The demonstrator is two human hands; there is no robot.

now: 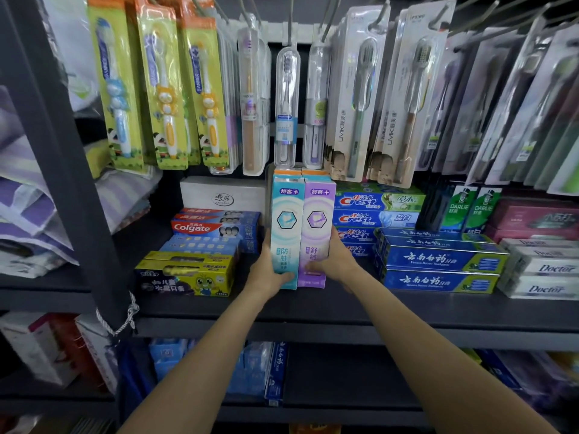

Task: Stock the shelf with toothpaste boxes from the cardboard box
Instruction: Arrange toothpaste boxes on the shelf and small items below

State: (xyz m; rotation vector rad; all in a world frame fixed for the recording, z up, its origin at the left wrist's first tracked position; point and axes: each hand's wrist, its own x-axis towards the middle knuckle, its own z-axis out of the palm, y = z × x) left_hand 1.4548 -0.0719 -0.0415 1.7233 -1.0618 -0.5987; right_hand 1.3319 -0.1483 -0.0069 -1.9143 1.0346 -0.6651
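Two tall toothpaste boxes stand upright side by side on the dark shelf [313,311]: a light-blue box [286,220] on the left and a purple box [316,220] on the right. My left hand [266,272] grips the lower left side of the light-blue box, thumb across its front near the bottom. My right hand [336,260] grips the lower right side of the purple box, fingertips on its front. More boxes of the same kind stand behind them. The cardboard box is out of view.
Colgate boxes [216,227] and yellow children's toothpaste [188,277] lie stacked on the left. Crest boxes [376,211], blue Yunnan Baiyao boxes [438,261] and white Doctor boxes [545,270] are on the right. Toothbrush packs [288,104] hang just above. A dark upright post [72,170] stands at left.
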